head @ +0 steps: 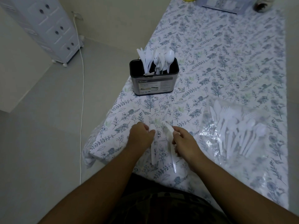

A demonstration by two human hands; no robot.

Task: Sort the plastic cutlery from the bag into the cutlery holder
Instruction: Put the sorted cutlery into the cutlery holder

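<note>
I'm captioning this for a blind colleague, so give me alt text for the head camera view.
A person's left hand and right hand each hold a white plastic spoon above a floral tablecloth. A black cutlery holder with white cutlery standing in it sits farther back, and a clear bag of more cutlery lies to the right.

Dim, even lighting. Plain pale walls (113, 16) meet a grey floor (48, 126). A white drawer cabinet (48, 28) on small wheels stands at the wall; a white cord (82, 94) trails down across the floor. Floral cloth (226, 54) covers the desk.
</note>
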